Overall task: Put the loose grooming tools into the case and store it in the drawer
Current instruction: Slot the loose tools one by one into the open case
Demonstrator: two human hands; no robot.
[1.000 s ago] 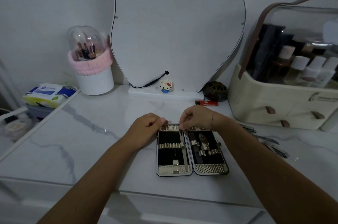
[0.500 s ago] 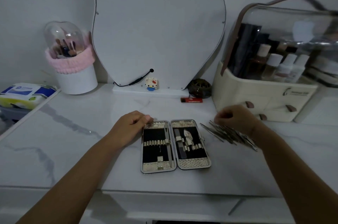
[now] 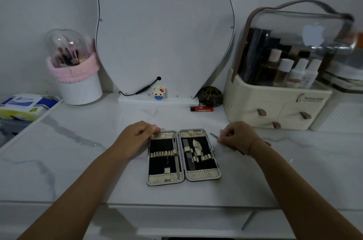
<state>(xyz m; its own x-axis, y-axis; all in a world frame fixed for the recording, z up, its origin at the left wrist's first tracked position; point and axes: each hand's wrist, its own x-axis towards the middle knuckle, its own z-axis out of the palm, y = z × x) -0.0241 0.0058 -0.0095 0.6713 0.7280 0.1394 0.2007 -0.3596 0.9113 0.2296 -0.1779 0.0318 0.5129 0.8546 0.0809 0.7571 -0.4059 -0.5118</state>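
The case (image 3: 183,156) is lying open and flat on the white marble counter (image 3: 82,153), a little back from the counter's front edge, with bare marble stretching wide to the left of it and a narrower bare strip in front. Behind the case, a lighter (image 3: 201,108), a small block figure (image 3: 159,92) and the mirror (image 3: 163,29) are standing well clear. To the right of the case and further back, the cream organizer (image 3: 275,106) is closing off that side with its small drawers. The left hand (image 3: 135,137) is resting curled on the case's upper left corner, fingers touching the rim. The right hand (image 3: 236,136) is sitting just right of the case, closed around thin metal grooming tools (image 3: 214,135) whose tips are poking out toward the case. Compared with half a second earlier, the spread of loose tools beside the case is now mostly hidden under the right hand, which is sitting closer to the case.
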